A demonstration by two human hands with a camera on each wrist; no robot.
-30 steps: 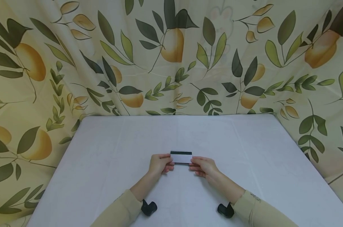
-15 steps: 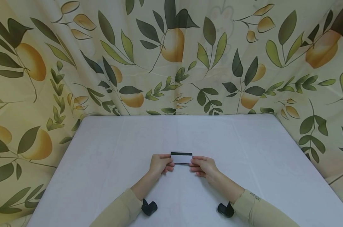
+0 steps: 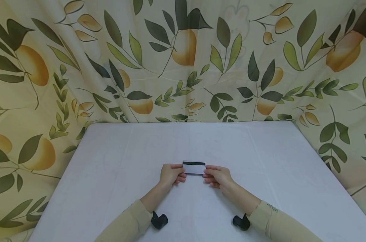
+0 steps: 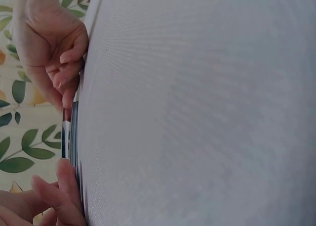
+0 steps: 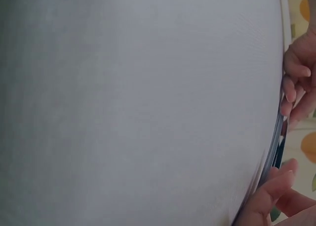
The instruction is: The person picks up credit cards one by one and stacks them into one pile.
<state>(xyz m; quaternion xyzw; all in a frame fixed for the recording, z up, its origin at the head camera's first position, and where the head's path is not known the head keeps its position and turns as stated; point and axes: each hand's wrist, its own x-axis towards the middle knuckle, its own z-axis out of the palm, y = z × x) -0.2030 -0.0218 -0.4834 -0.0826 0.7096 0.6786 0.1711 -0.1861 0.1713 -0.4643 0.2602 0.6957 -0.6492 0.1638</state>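
A small, flat white card-like rectangle (image 3: 194, 168) with a black stripe along its far edge lies level between both hands, mid-table. My left hand (image 3: 171, 174) pinches its left end, thumb on top. At the right end my right hand (image 3: 218, 176) holds it the same way, lower fingers loosely bent below. Seen edge-on in the left wrist view, a thin upper layer (image 4: 64, 142) stands slightly apart from a dark, layered edge (image 4: 74, 137) close to the tabletop. The right wrist view shows this dark edge (image 5: 270, 157) between the hands too. Its underside is hidden.
A white cloth covers the table (image 3: 125, 144). Behind and beside it hangs a curtain (image 3: 170, 84) printed with leaves and fruit. Black wrist cameras show at the left cuff (image 3: 159, 222) and the right cuff (image 3: 241, 223).
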